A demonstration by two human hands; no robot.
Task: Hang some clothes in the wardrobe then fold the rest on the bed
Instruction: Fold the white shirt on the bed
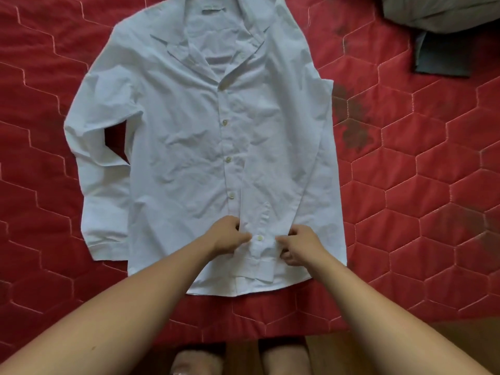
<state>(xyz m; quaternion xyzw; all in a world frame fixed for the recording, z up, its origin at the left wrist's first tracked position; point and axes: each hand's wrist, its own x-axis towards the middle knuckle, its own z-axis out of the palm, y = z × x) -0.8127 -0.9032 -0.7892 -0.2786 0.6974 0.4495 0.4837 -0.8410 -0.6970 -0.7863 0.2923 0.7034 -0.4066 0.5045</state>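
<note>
A white long-sleeved shirt [189, 136] lies flat, front side up and buttoned, on the red quilted bed cover [422, 185]. Its right sleeve is folded in over the front so that the cuff [259, 247] lies near the hem. My left hand [227, 235] pinches the cuff's left edge. My right hand [299, 246] pinches the cuff's right edge. The left sleeve lies alongside the shirt's body, bent at the elbow.
A grey and dark green garment [443, 31] lies bunched at the bed's far right corner. The bed's near edge runs just below the shirt hem, with wooden floor [338, 355] and my feet beneath it.
</note>
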